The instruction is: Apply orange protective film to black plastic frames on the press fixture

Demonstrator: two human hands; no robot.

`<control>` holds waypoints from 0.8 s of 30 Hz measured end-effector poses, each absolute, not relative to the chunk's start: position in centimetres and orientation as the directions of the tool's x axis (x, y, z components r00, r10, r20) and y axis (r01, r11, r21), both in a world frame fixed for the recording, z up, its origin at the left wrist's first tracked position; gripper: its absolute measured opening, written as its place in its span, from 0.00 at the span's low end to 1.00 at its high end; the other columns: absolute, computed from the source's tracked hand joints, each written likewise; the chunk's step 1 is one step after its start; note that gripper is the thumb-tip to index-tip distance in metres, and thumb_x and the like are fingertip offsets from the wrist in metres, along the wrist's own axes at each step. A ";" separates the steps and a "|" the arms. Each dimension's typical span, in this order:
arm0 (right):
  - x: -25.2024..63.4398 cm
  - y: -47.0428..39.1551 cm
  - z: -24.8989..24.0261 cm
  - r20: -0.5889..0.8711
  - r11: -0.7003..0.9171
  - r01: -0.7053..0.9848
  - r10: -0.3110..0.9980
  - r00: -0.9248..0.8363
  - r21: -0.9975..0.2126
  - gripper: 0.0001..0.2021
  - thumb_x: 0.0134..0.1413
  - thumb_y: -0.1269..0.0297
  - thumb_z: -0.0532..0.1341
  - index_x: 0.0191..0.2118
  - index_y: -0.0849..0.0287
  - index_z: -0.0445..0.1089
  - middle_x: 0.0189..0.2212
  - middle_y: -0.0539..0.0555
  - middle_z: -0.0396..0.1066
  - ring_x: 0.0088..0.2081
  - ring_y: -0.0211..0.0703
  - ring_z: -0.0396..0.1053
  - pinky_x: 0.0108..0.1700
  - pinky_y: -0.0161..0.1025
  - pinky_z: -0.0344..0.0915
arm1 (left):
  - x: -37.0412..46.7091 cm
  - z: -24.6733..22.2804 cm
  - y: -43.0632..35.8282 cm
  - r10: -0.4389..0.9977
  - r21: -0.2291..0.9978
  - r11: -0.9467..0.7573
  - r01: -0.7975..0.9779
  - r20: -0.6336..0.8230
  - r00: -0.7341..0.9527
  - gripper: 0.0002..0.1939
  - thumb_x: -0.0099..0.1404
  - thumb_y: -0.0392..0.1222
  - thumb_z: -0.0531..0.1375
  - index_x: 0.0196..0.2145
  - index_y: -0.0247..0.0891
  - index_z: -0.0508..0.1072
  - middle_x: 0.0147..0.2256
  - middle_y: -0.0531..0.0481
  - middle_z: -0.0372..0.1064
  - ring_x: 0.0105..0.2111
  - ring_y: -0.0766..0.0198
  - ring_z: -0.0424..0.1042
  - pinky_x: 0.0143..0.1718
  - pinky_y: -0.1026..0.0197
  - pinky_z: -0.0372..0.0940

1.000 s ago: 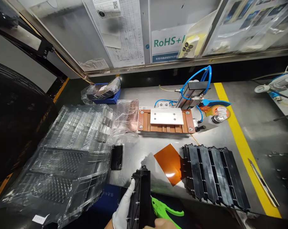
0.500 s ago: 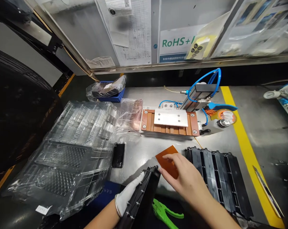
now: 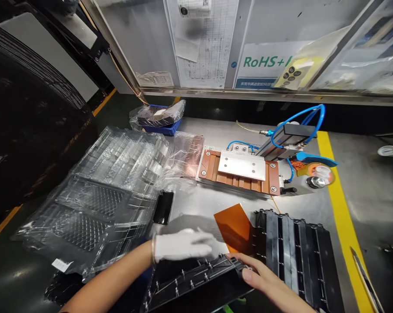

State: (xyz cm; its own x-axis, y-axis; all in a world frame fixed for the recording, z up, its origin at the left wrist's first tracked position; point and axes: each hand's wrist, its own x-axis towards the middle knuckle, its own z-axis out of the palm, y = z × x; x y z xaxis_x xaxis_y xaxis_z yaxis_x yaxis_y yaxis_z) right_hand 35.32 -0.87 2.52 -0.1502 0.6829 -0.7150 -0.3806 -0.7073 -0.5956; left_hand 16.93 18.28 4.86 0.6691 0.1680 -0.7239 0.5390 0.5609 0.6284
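My left hand, in a white glove, is stretched out just above the upper edge of a long black plastic part, its fingers spread a little. The bare fingers and thumb of my right hand grip the right end of that part, which lies slanted at the bottom of the view. Behind it, an orange sheet rests on the metal table. Several similar black parts stand side by side to the right. A green-handled tool is mostly hidden under the held part.
A copper-coloured fixture with a silver plate and blue air hoses stands mid-table. Clear plastic trays are stacked left, beside a black phone. A blue bin is behind. Tweezers lie on the right by yellow tape.
My left hand has let go of the black part and moved above it. My right hand has come down from the orange sheet and taken the part's end. The part is now turned more sideways.
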 end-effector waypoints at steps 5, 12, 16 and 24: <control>34.9 -3.7 0.9 -0.728 -0.672 -0.347 0.684 0.047 -0.654 0.38 0.50 0.39 0.59 0.59 0.62 0.61 0.61 0.64 0.57 0.62 0.52 0.56 0.64 0.45 0.51 | 16.8 10.9 19.9 0.214 0.819 -0.077 0.569 -0.544 0.811 0.14 0.67 0.48 0.56 0.40 0.42 0.79 0.36 0.49 0.74 0.37 0.59 0.71 0.44 0.63 0.61; 34.2 -6.0 -1.9 -0.692 -0.644 -0.256 0.685 0.228 -0.721 0.38 0.52 0.41 0.58 0.62 0.64 0.57 0.63 0.64 0.53 0.63 0.51 0.55 0.63 0.42 0.54 | 16.8 5.5 15.4 0.307 0.866 -0.025 0.500 -0.469 0.828 0.09 0.63 0.43 0.59 0.35 0.41 0.79 0.37 0.43 0.74 0.49 0.51 0.69 0.57 0.55 0.56; 34.1 -6.2 -2.1 -0.649 -0.625 -0.176 0.725 0.233 -0.761 0.34 0.52 0.45 0.60 0.61 0.57 0.59 0.63 0.58 0.54 0.64 0.51 0.52 0.61 0.37 0.57 | 17.5 3.1 14.6 0.217 0.731 -0.518 0.445 -0.391 0.895 0.14 0.68 0.39 0.51 0.41 0.40 0.77 0.41 0.45 0.74 0.47 0.57 0.70 0.54 0.56 0.61; 33.1 -3.7 0.7 -0.650 -0.527 -0.383 0.642 0.406 -0.759 0.34 0.41 0.39 0.64 0.51 0.55 0.69 0.56 0.58 0.63 0.58 0.52 0.61 0.60 0.42 0.57 | 18.5 4.9 14.3 0.153 0.805 -0.554 0.211 -0.150 0.977 0.17 0.70 0.39 0.51 0.51 0.50 0.73 0.50 0.52 0.70 0.51 0.63 0.68 0.55 0.62 0.61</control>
